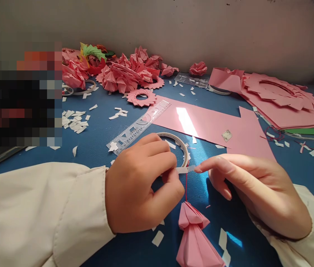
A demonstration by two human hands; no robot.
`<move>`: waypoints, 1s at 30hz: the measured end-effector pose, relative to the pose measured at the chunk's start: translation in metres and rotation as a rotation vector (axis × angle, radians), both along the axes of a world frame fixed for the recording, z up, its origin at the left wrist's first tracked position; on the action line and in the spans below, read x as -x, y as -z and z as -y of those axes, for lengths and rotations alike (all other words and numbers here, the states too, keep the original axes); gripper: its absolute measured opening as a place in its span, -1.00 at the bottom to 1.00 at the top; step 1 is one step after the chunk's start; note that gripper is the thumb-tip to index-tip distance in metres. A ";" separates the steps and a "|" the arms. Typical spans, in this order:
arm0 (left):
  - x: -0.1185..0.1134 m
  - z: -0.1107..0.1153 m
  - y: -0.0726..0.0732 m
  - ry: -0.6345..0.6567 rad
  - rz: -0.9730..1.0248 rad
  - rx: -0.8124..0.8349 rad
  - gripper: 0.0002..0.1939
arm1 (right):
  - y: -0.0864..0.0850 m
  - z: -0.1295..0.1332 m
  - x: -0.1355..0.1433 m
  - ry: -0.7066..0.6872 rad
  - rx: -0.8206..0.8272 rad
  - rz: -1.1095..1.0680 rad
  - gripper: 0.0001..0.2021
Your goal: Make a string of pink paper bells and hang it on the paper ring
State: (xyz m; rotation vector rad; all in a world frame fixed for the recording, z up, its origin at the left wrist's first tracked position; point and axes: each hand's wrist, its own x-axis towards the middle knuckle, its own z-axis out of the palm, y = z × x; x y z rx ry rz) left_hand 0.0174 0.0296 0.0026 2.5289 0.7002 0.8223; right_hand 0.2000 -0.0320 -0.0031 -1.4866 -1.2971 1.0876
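My left hand (146, 185) is closed, thumb and finger pinching a short white strip of double-sided tape (182, 170). The strip's clear end reaches the index fingertip of my right hand (257, 189). That index finger is stretched out, with the thumb hanging apart below it. Just behind my left hand lies a tape roll (186, 148), partly hidden by my fingers. A red string (186, 187) runs down below the strip to a folded pink paper ornament (197, 237), cut off by the bottom edge.
A clear ruler (138, 128) overlaps pink paper (173, 115). Folded pink paper pieces (120, 76) pile up at the back, near the wall. A large pink paper ring (282, 91) lies on sheets at right. White scraps (75, 120) are scattered over the blue table (95, 148).
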 end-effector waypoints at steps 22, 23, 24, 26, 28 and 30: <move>0.004 -0.002 0.006 0.212 0.125 0.134 -0.65 | -0.004 -0.005 -0.016 -0.374 -0.142 0.091 -0.77; 0.003 -0.002 0.006 0.208 0.131 0.146 -0.68 | -0.004 -0.005 -0.016 -0.380 -0.150 0.090 -0.77; 0.003 -0.002 0.005 0.195 0.129 0.158 -0.71 | -0.004 -0.005 -0.015 -0.380 -0.155 0.087 -0.77; 0.002 -0.002 0.004 0.167 0.114 0.174 -0.76 | -0.003 -0.005 -0.014 -0.359 -0.157 0.072 -0.76; 0.002 -0.002 0.003 0.149 0.106 0.168 -0.80 | -0.002 -0.004 -0.013 -0.322 -0.148 0.055 -0.76; 0.002 -0.001 0.003 0.142 0.107 0.151 -0.83 | -0.001 -0.003 -0.011 -0.295 -0.132 0.039 -0.76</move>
